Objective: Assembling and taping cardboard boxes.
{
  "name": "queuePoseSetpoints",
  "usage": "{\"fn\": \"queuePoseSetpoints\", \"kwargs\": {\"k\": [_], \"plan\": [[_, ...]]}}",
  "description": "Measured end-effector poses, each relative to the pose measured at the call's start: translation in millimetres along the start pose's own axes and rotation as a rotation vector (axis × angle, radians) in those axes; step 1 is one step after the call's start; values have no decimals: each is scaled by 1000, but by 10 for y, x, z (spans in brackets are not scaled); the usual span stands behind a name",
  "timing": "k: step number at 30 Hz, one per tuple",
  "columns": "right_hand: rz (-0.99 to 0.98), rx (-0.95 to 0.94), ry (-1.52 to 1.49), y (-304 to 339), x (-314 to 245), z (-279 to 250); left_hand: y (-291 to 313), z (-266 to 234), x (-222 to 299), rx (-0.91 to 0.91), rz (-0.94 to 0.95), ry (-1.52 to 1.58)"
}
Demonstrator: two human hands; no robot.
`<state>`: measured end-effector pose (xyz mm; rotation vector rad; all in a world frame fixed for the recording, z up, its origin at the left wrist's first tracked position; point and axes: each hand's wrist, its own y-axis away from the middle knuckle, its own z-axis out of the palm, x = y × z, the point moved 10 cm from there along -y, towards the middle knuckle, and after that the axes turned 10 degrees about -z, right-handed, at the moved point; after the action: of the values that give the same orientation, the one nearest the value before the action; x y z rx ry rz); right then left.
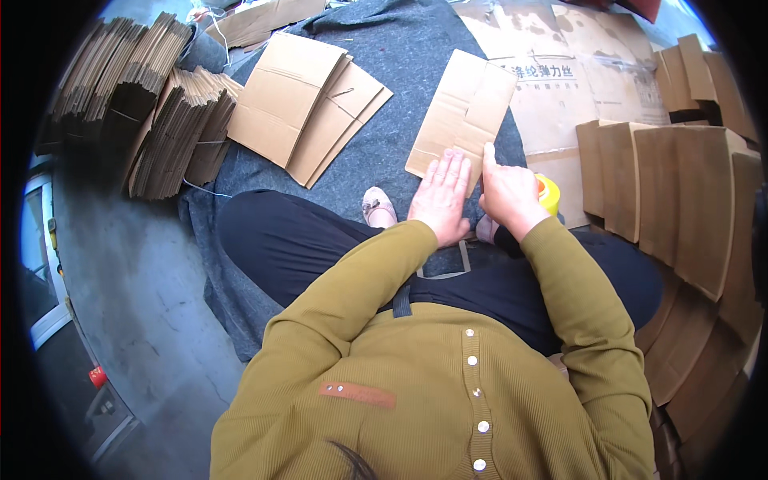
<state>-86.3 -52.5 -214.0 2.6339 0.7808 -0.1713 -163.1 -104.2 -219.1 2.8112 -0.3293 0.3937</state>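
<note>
A flat, folded piece of brown cardboard (464,112) lies in front of me on a dark grey cloth, tilted to the right. My left hand (442,192) rests flat on its near end, fingers stretched out and pointing away from me. At the right edge of the cardboard is my right hand (510,190), index finger extended along that edge. Its other fingers curl under, and what they hold, if anything, is hidden. A yellow roll (548,194), which looks like tape, shows against the outer side of the right hand; I cannot tell whether it is held.
Flat cardboard pieces (284,88) overlap on the cloth (392,48) at left. Bundled stacks of folded cardboard (180,128) stand farther left. Upright brown cartons (668,184) line the right side. A printed cardboard sheet (552,96) covers the floor at the far right.
</note>
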Motion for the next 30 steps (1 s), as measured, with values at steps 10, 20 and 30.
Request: {"fn": "queuePoseSetpoints", "kwargs": {"k": [10, 20, 30], "plan": [[22, -140, -15, 140, 70, -73, -47, -45, -143, 35, 38, -37], [109, -39, -43, 195, 106, 176, -334, -399, -1061, 289, -413, 195], [69, -90, 1, 181, -113, 169, -1230, -322, -163, 148, 32, -72]]}}
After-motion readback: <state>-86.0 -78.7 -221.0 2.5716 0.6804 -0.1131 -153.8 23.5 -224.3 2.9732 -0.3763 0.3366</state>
